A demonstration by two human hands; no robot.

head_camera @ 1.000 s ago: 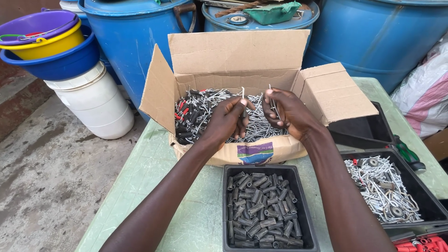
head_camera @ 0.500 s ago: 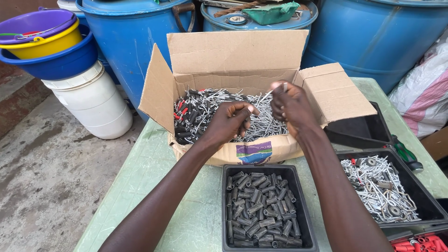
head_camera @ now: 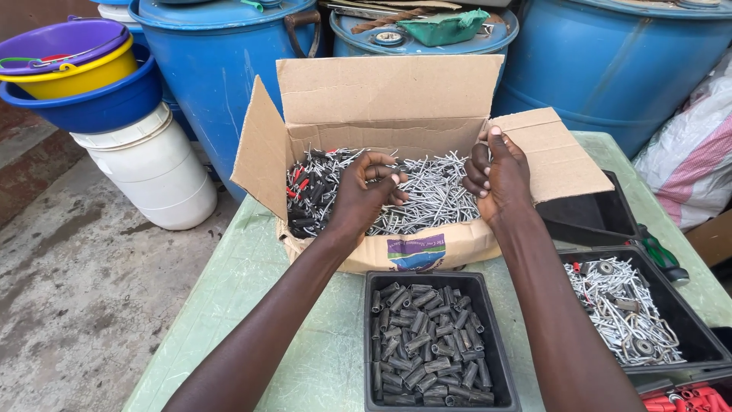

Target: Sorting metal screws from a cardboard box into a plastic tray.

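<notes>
Both hands, left [head_camera: 364, 191] and right [head_camera: 499, 177], hover inside the cardboard box [head_camera: 396, 99].

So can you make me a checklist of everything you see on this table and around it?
Surface: pale green table, dusty.
Job's things: open cardboard box full of silvery metal hooks, with dark and red pieces at its left; black tray of grey sleeves in front of it.
Clutter: black tray of silver fittings at right; an empty black tray behind it.
Grips: left hand curled over the hooks, whether it holds any is unclear; right hand by the box flap, fingers bent.
Cables: nothing seen.
Surroundings: blue barrels, white bucket, stacked coloured basins, concrete floor.
</notes>
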